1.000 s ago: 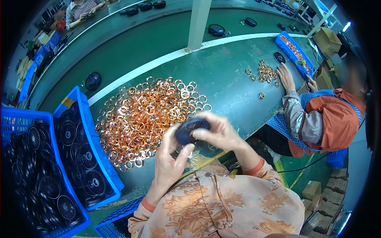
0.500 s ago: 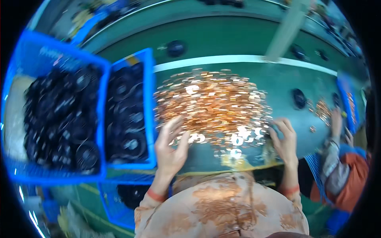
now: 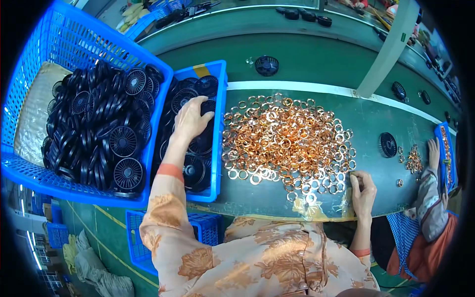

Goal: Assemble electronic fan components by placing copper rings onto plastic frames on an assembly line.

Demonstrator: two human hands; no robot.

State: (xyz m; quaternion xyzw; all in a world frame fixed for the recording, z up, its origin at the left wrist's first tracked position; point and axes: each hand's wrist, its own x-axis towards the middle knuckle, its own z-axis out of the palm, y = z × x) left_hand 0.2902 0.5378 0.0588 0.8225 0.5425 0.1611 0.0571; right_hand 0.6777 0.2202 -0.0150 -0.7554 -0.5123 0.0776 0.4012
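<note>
We see coppery rings (image 3: 285,143), black grilles (image 3: 129,173), blue crates (image 3: 74,186), a green bench (image 3: 257,199), a peach blouse (image 3: 247,267) printed with brown flowers, a cloth (image 3: 400,232) apparently blue-and-white checked

This is a factory room, where people make lots of the same thing. Below the left fingers (image 3: 197,101) is a blue box (image 3: 222,114) of round black fan parts (image 3: 194,171). Left of those fingers, a bigger blue basket (image 3: 101,32) is full of more. Between them and the right fingers (image 3: 355,182) lies a big heap of shiny copper-coloured rings (image 3: 286,142) on a long green table (image 3: 368,123). Right of the right fingers, another worker (image 3: 429,195) sits along it.
</note>
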